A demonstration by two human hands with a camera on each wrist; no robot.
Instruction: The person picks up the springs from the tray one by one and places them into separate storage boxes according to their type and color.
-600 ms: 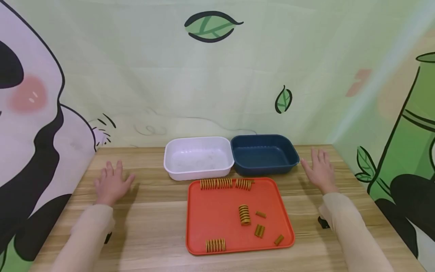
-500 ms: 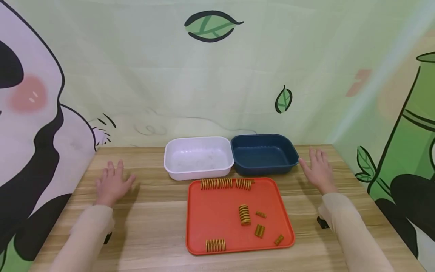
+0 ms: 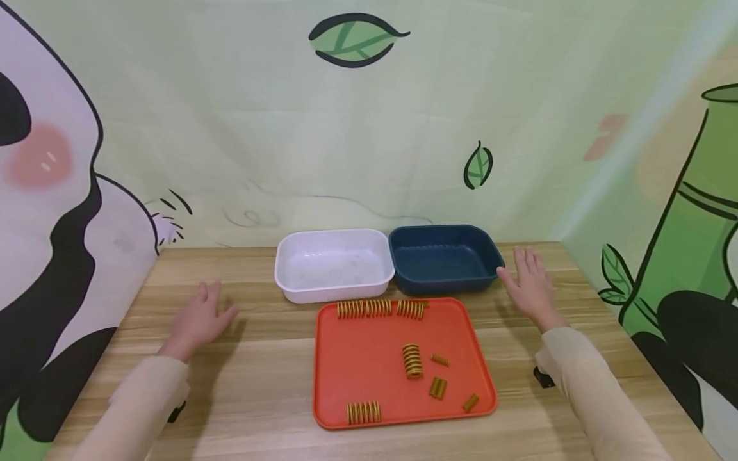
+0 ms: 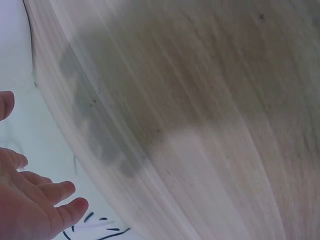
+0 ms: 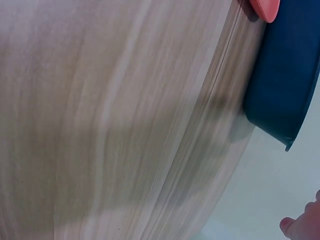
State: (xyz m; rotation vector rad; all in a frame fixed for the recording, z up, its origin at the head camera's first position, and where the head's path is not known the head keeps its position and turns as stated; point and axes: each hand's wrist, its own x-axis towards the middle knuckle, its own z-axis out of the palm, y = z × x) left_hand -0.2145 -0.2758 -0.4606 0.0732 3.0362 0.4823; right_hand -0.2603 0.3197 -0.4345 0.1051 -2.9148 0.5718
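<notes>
My left hand (image 3: 198, 320) hovers over the left part of the table, holding nothing, its thumb spread toward the middle; in the left wrist view its fingers (image 4: 60, 192) look loosely bent. Over the right side my right hand (image 3: 532, 288) has straight, spread fingers and holds nothing. Its thumb is near the right end of the blue bin (image 3: 446, 259); I cannot tell whether they touch. Between the hands lies a red tray (image 3: 357, 358). Coil springs sit on it: a large one (image 3: 412, 360) near the middle, one (image 3: 364, 413) at the front edge, several along the back and small ones (image 3: 438, 387) at right.
A white bin (image 3: 334, 266) stands against the blue one, just behind the tray. The wooden table (image 3: 259, 384) ends at a printed cloth backdrop (image 3: 259, 128) at the back and sides.
My left hand has moved a little inward and turned, its fingers closer together. The right hand has shifted slightly left toward the blue bin. The whole head view has shifted slightly.
</notes>
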